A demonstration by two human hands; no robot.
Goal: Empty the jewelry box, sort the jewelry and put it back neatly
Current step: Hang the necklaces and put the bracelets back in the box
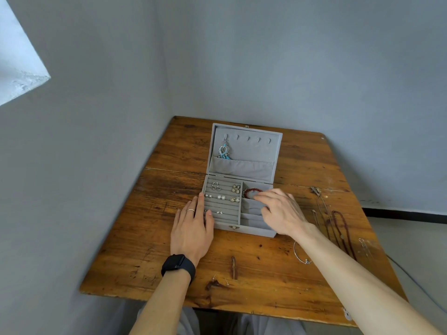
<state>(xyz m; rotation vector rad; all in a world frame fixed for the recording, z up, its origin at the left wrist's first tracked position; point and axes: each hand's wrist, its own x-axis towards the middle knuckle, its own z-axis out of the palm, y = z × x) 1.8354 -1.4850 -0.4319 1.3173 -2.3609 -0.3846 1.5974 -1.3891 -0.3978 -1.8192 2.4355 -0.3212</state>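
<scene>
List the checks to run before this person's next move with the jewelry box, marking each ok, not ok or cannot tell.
1. Lid open and propped upright: ok.
2. Left hand rests flat against the jewelry box, steadying its left wall: ok.
3. Right hand grips the red bead bracelet: cannot tell; the fingers cover its edge.
4. Earrings seated in the slotted rows: ok.
5. All jewelry back inside: not ok; necklaces, a bangle and two studs lie on the table.
</scene>
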